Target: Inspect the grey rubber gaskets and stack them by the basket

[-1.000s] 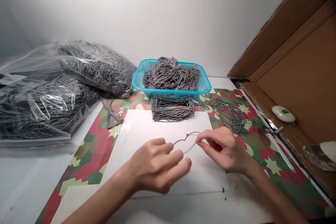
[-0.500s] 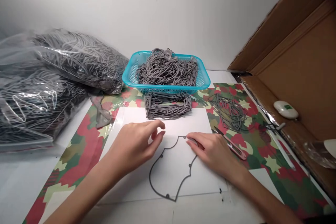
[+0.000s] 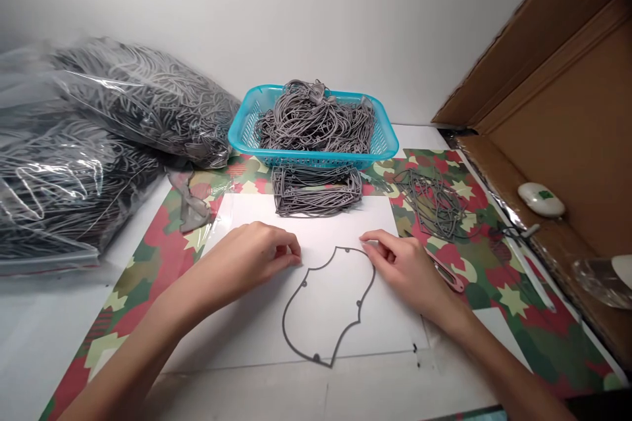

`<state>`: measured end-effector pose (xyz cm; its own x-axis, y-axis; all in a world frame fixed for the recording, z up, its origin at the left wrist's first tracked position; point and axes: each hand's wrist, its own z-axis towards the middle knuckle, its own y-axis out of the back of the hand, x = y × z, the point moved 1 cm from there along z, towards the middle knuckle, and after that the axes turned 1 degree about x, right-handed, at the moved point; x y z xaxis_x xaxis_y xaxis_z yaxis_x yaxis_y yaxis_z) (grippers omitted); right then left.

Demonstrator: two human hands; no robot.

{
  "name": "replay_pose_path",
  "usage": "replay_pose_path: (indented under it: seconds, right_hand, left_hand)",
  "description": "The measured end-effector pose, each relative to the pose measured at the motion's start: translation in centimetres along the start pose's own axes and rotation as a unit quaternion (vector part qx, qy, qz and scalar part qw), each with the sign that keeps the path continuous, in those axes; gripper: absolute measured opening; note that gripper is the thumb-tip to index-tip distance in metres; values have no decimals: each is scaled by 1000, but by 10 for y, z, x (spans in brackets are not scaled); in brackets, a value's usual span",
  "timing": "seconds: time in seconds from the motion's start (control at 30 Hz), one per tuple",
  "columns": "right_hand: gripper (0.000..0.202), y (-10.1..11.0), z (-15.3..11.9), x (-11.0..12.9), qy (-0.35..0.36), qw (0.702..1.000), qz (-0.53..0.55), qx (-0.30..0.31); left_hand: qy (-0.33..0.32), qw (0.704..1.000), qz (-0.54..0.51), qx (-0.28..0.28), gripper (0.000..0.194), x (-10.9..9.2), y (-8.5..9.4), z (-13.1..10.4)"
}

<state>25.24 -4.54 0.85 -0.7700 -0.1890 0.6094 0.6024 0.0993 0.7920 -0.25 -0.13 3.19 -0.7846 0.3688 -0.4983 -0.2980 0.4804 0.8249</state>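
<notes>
A thin dark grey gasket-like outline (image 3: 285,319) with small round tabs lies flat on white paper (image 3: 247,342). My left hand (image 3: 261,253) hovers left of its upper end, thumb and fingertips brought together; anything between them is too small to make out. At the gasket's upper right corner is my right hand (image 3: 402,263), thumb and forefinger nearly closed over the edge. Whether they grip the rubber is hidden. Just beyond both hands lies a neat stack of similar grey gaskets (image 3: 318,200).
A blue basket (image 3: 316,155) heaped with grey gaskets stands behind the stack. Clear bags (image 3: 148,99) of them fill the left. A loose tangle (image 3: 437,204), a pink-handled cutter (image 3: 451,279) and a white pen-like stick (image 3: 530,273) lie right, beside cardboard (image 3: 557,112) and a white mouse-shaped object (image 3: 540,199).
My left fingertips have come together and drawn slightly left and down. The right hand has shifted a little to the right and up, uncovering the gasket's upper right curve. The view tilted slightly.
</notes>
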Motion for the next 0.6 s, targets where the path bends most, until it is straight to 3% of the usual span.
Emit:
replay_pose_path:
  seconds: [0.27,0.6]
  right_hand:
    - [18,0,0,0,-6,1000,6,11]
    - [16,1,0,1,-3,1000,-14,18]
  left_hand:
    - [-12,1000,21,-17,19,-13,-7,2]
    - [-5,1000,9,-11,15,-7,-17,4]
